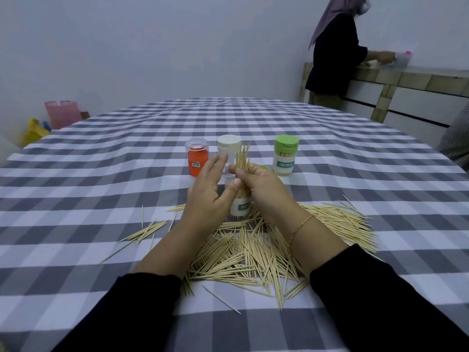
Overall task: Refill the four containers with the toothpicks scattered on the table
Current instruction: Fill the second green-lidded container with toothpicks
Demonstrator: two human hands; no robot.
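A person's right hand (264, 184) grips an upright bundle of toothpicks (243, 158), fingers curled round it, directly above an open clear container (239, 208) standing on the checked counter (101, 174); whether the bundle's lower ends are already inside cannot be told. The left hand (208, 189) is spread, fingers straight, beside the container, its thumb against the container's upper part. The container's label is partly visible and toothpicks already fill its lower part.

A wide heap of loose toothpicks (243, 252) lies on the counter just in front of the container and under both forearms, with a few strays off to the left. Behind the hands stand three more containers: one with an orange label (196, 158), one with a white cap (229, 146) and, well to the right, a green-capped one (286, 154) marked "TOOTHPICK" and packed full. A green lid (265, 167) shows just past the right hand.

At the far right, another person (335, 54) stands at a tiled side shelf (418, 81).
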